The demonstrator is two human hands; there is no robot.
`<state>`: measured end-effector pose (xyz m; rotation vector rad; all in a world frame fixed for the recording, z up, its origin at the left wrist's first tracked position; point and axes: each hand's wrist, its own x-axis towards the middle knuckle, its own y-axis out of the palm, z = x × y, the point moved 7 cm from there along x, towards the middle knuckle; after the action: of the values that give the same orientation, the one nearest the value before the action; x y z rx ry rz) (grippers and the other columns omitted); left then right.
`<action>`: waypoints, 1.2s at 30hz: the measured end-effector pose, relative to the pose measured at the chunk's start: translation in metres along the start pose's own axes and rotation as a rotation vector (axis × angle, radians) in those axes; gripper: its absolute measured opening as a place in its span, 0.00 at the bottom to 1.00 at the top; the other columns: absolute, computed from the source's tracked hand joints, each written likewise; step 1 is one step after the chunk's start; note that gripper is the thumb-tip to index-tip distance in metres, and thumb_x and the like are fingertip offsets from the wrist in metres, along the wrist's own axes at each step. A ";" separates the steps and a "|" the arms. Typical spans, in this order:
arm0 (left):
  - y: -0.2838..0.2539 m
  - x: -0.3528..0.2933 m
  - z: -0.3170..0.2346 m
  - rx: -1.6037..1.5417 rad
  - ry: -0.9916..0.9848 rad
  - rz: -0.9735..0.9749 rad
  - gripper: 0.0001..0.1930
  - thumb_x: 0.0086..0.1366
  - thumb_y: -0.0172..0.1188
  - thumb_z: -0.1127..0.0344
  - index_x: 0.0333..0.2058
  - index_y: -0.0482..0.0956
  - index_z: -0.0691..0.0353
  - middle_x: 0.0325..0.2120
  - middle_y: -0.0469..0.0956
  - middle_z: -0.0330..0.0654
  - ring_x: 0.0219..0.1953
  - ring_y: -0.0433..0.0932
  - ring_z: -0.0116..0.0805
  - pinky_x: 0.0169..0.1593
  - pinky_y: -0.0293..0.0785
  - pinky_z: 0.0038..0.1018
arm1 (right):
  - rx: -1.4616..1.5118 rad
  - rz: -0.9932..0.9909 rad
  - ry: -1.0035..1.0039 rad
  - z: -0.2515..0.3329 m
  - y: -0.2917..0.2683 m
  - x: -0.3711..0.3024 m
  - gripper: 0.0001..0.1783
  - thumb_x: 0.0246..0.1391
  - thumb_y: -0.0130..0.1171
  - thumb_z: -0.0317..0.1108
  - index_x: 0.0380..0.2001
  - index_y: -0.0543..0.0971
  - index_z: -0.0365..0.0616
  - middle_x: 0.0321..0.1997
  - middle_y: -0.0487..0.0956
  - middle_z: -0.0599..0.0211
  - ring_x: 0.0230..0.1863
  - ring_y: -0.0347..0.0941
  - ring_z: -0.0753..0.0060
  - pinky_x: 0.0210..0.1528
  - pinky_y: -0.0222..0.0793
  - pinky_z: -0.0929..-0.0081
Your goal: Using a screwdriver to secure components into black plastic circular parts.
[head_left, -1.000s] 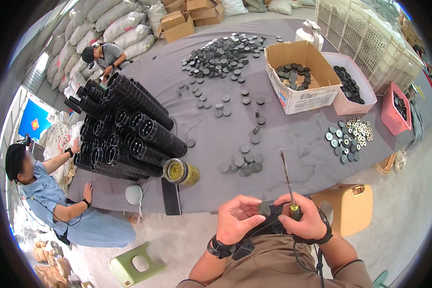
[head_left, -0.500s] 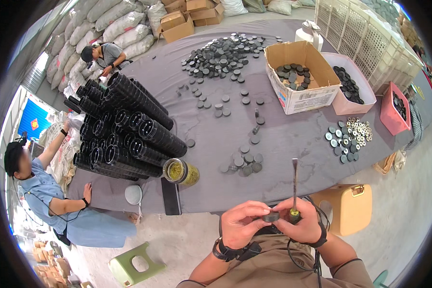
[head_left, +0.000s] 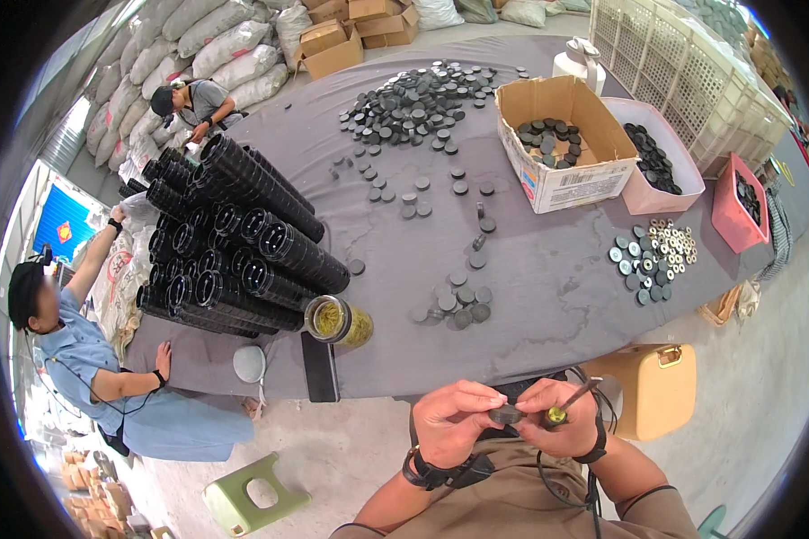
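Note:
Close to my body, off the table's near edge, my left hand point(head_left: 458, 420) pinches a small round black cap point(head_left: 505, 414) by its rim. My right hand point(head_left: 562, 422) touches the cap's other side with its fingertips. A screwdriver with a yellow-green handle point(head_left: 555, 417) is also gripped in my right hand, its metal shaft slanting up to the right. On the table ahead lies a small cluster of similar black caps point(head_left: 463, 317). A larger heap of caps point(head_left: 413, 108) is at the far side.
Stacked black tubes point(head_left: 270, 242) lie at the left beside a jar point(head_left: 339, 322) and a phone point(head_left: 320, 368). A cardboard box point(head_left: 566, 193), a pink bin point(head_left: 638, 199) and loose white rings point(head_left: 674, 244) are on the right. Two people work at the left. A yellow stool point(head_left: 661, 395) stands nearby.
The screwdriver has tipped from upright to slanting right and toward me. The cap has tilted between my fingers. At the left, a co-worker's raised arm has moved higher.

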<state>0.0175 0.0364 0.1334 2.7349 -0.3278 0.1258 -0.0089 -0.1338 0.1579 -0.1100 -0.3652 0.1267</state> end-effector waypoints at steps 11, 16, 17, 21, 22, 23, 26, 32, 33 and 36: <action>0.004 -0.013 0.021 -0.220 -0.164 -0.023 0.21 0.52 0.73 0.82 0.46 0.80 0.70 0.43 0.82 0.50 0.45 0.83 0.39 0.50 0.80 0.33 | -0.116 -0.054 -0.182 0.009 -0.001 0.000 0.18 0.42 0.74 0.19 0.37 0.78 0.41 0.33 0.83 0.60 0.22 0.77 0.72 0.23 0.70 0.79; 0.004 -0.018 0.020 -0.179 -0.278 -0.051 0.19 0.56 0.72 0.81 0.48 0.80 0.70 0.45 0.81 0.50 0.47 0.81 0.37 0.51 0.79 0.33 | -0.105 -0.057 -0.211 0.011 0.002 0.001 0.19 0.43 0.72 0.18 0.40 0.78 0.40 0.31 0.83 0.60 0.21 0.76 0.73 0.24 0.69 0.80; 0.005 -0.015 0.014 -0.154 -0.217 -0.032 0.21 0.56 0.71 0.83 0.49 0.80 0.71 0.47 0.80 0.50 0.46 0.81 0.35 0.51 0.80 0.31 | -0.061 -0.058 -0.189 0.010 0.002 0.001 0.19 0.45 0.69 0.17 0.43 0.78 0.38 0.30 0.82 0.61 0.21 0.75 0.75 0.24 0.69 0.80; 0.002 -0.007 -0.007 0.022 -0.102 0.037 0.23 0.56 0.70 0.84 0.51 0.81 0.72 0.49 0.79 0.51 0.44 0.82 0.34 0.49 0.82 0.29 | 0.377 0.015 0.295 -0.004 -0.001 -0.001 0.27 0.51 0.53 0.18 0.57 0.76 0.35 0.22 0.79 0.67 0.21 0.72 0.83 0.25 0.67 0.82; 0.001 -0.005 -0.010 0.017 -0.104 0.039 0.23 0.56 0.70 0.84 0.51 0.81 0.72 0.49 0.79 0.51 0.44 0.82 0.34 0.49 0.82 0.29 | 0.372 0.012 0.298 -0.007 -0.006 0.001 0.27 0.51 0.53 0.18 0.57 0.76 0.35 0.22 0.79 0.67 0.21 0.72 0.83 0.25 0.67 0.82; 0.003 -0.003 -0.014 0.063 -0.089 0.072 0.22 0.55 0.71 0.84 0.51 0.82 0.71 0.49 0.80 0.51 0.43 0.83 0.34 0.48 0.82 0.28 | 0.310 0.078 0.222 -0.004 -0.007 0.003 0.28 0.50 0.52 0.18 0.57 0.76 0.35 0.21 0.78 0.69 0.20 0.71 0.83 0.25 0.67 0.82; 0.002 -0.002 -0.021 0.156 -0.091 0.115 0.22 0.53 0.71 0.85 0.49 0.83 0.71 0.48 0.80 0.53 0.43 0.83 0.36 0.46 0.83 0.29 | 0.220 0.160 0.171 0.004 -0.004 0.007 0.26 0.48 0.52 0.19 0.54 0.78 0.37 0.19 0.77 0.70 0.20 0.71 0.82 0.25 0.67 0.81; -0.002 0.003 -0.027 0.315 -0.057 0.169 0.24 0.50 0.72 0.86 0.48 0.84 0.70 0.45 0.82 0.54 0.41 0.82 0.36 0.43 0.82 0.28 | 0.007 0.166 0.462 -0.023 -0.011 0.000 0.05 0.45 0.58 0.23 0.27 0.81 0.41 0.19 0.76 0.70 0.20 0.71 0.78 0.26 0.66 0.78; -0.001 0.002 -0.027 0.317 -0.052 0.175 0.24 0.49 0.72 0.86 0.48 0.84 0.70 0.45 0.82 0.53 0.40 0.82 0.35 0.43 0.82 0.28 | 0.026 0.165 0.455 -0.023 -0.011 -0.001 0.06 0.45 0.57 0.23 0.28 0.81 0.41 0.20 0.76 0.69 0.21 0.71 0.79 0.27 0.66 0.78; 0.000 0.002 -0.027 0.316 -0.080 0.168 0.24 0.50 0.72 0.86 0.48 0.84 0.69 0.45 0.82 0.53 0.40 0.83 0.35 0.42 0.82 0.28 | 0.056 0.163 0.456 -0.021 -0.010 -0.002 0.06 0.46 0.57 0.22 0.29 0.81 0.41 0.21 0.76 0.69 0.22 0.70 0.80 0.27 0.65 0.78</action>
<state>0.0181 0.0466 0.1580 3.0259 -0.6078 0.1228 -0.0025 -0.1462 0.1388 -0.1093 0.1028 0.2663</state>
